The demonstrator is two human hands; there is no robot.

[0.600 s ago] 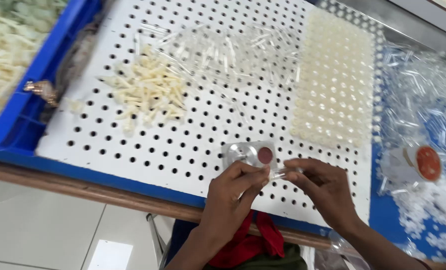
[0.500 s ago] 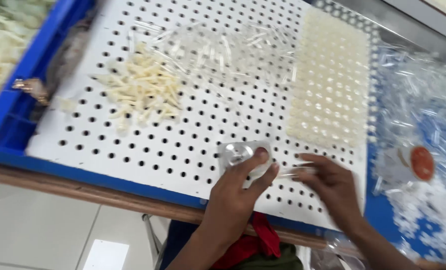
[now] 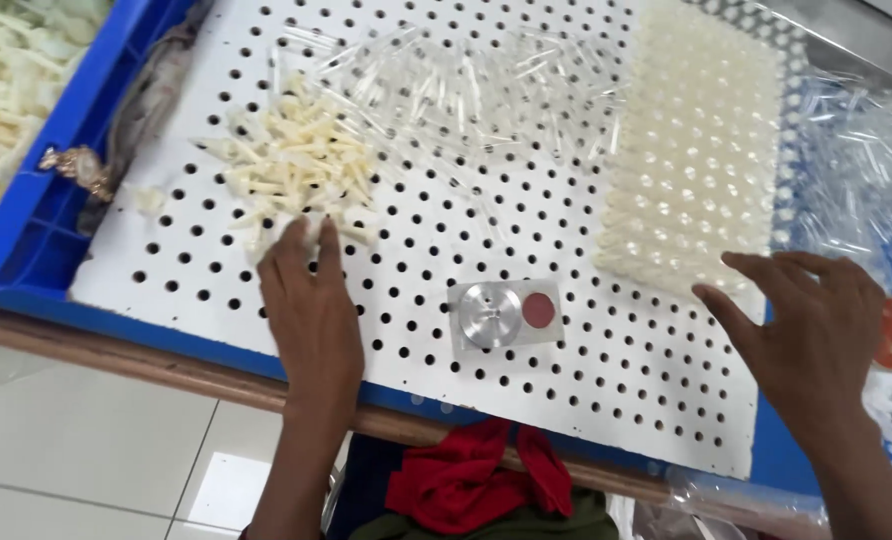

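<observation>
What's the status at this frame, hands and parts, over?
Left hand open, fingers on the cream plastic pieces. Right hand open, spread beside the filled rows of cream pieces. Metal block lies untouched between them, nothing blocking.

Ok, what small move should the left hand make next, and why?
Probably pinch one cream plastic piece from the pile. The left hand lies flat with its fingertips at the pile's near edge, holding nothing, and the right hand hovers open and empty.

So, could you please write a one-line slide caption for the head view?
Left hand reaches the cream plastic pieces on a perforated white board; right hand hovers open beside the filled rows.
</observation>
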